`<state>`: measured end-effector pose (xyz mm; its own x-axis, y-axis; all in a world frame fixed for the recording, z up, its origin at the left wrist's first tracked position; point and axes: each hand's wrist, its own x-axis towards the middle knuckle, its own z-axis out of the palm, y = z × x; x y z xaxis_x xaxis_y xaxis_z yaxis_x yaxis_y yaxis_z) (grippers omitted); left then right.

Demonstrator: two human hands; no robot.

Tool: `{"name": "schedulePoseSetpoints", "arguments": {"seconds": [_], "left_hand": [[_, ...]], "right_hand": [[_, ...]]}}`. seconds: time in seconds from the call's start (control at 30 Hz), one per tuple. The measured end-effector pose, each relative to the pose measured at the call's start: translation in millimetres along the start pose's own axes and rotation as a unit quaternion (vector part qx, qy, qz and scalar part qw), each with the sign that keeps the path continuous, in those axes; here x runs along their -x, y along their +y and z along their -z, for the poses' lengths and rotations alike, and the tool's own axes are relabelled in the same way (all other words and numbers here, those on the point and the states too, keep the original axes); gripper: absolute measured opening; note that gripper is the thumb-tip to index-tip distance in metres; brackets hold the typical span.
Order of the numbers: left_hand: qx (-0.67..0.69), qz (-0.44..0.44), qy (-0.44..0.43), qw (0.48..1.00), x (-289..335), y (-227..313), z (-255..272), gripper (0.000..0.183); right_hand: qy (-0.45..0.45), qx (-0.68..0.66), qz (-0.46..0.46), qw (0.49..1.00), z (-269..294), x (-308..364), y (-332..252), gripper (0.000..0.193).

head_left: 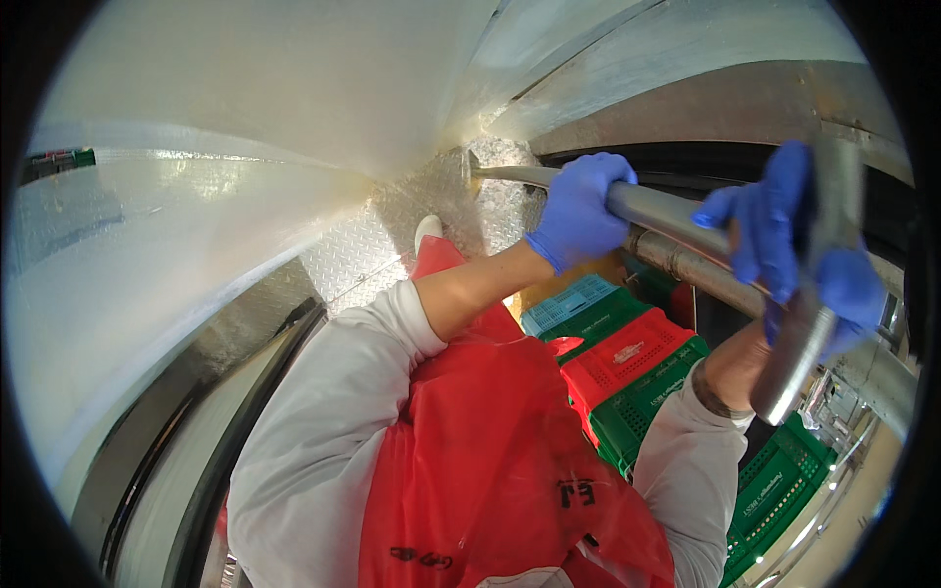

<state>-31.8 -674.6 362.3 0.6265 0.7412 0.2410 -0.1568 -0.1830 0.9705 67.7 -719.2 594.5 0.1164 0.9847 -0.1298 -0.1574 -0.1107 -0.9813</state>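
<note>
A long bare-metal shaft with a T-shaped crossbar handle [676,218], its kind unclear, runs slantwise across the upper right. My left hand [586,211], in a blue glove, is wrapped around the middle of the shaft. At the near end my right hand [774,240], also gloved in blue, grips beside the crossbar, with fingers on both sides of it. The crossbar hides part of that hand. The shaft's far end narrows toward the wet metal floor, and I cannot make out its tip clearly.
Stacked crates, one red [627,355] among green ones, stand below the shaft. Another green crate [779,485] sits at lower right. Large pale smooth walls [265,88] rise ahead and at left. Textured metal plate [358,240] covers the floor. A thick pipe [696,272] runs beneath the shaft.
</note>
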Motion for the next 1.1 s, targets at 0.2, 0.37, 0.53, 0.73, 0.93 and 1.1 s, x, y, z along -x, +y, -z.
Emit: {"name": "schedulePoseSetpoints", "arguments": {"seconds": [0.2, 0.37, 0.53, 0.73, 0.93, 1.1], "left_hand": [[0.066, 0.102, 0.009, 0.993, 29.9, -153.3, -38.3, 0.027], [-0.072, 0.083, -0.115, 0.987, 72.5, -215.8, -44.4, 0.023], [-0.088, 0.019, -0.108, 0.99, 40.6, -130.9, -43.2, 0.018], [-0.035, 0.082, -0.092, 0.992, 25.2, -116.8, -33.6, 0.019], [-0.092, 0.111, -0.156, 0.977, 74.1, -239.6, -22.5, 0.022], [-0.194, -0.05, -0.231, 0.952, 56.6, -199.4, -8.3, 0.02]], "right_hand": [[0.22, -0.023, -0.083, 0.972, 13.8, -20.8, 150.4, 0.041], [0.13, 0.016, -0.173, 0.976, 33.4, 34.9, 197.5, 0.029], [0.195, 0.005, -0.098, 0.976, 26.9, 39.9, 104.3, 0.036], [0.302, -0.021, -0.029, 0.953, 3.5, 23.9, 101.7, 0.034], [0.257, -0.084, -0.042, 0.962, -5.7, 43.5, 218.4, 0.021], [0.232, -0.184, 0.07, 0.953, -4.7, 89.6, 209.8, 0.025]]}}
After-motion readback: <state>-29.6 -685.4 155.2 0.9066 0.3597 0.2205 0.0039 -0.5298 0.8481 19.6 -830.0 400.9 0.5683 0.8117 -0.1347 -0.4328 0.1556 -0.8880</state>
